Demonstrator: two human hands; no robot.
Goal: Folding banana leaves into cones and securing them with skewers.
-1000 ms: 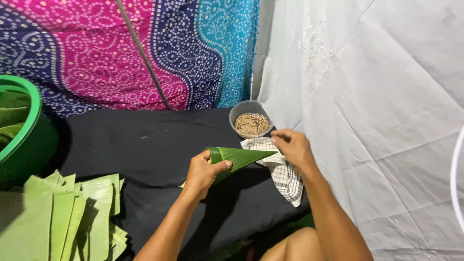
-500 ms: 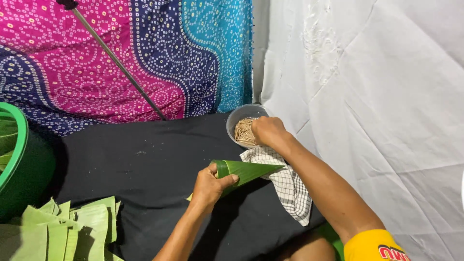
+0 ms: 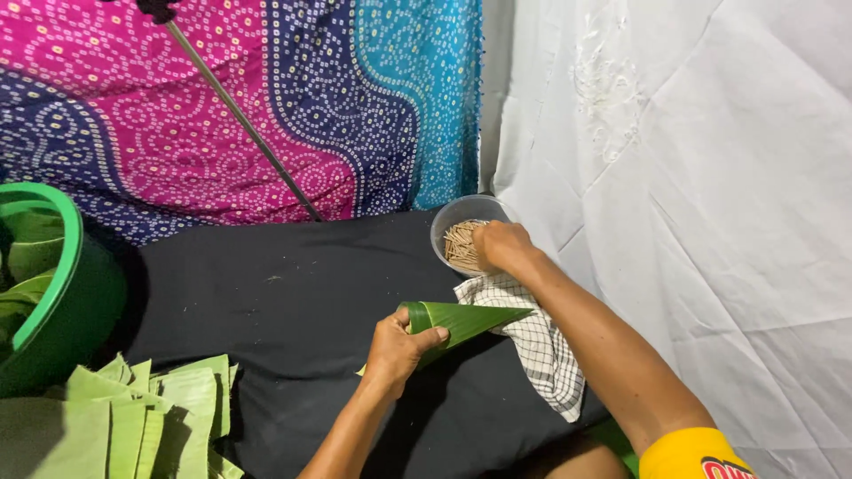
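Observation:
My left hand grips a green banana-leaf strip rolled into a cone, its tip pointing right over a checked cloth. My right hand reaches into a small grey bowl filled with thin wooden sticks, fingers curled down among them. Whether a stick is pinched between the fingers is hidden. Both hands work above a black cloth surface.
A pile of cut green leaf strips lies at the lower left. A green bucket with leaves stands at the left edge. A thin metal rod leans against the patterned pink and blue fabric. White sheeting hangs on the right.
My right hand left the cone's tip and moved up into the bowl of sticks. The left hand keeps holding the cone in much the same place.

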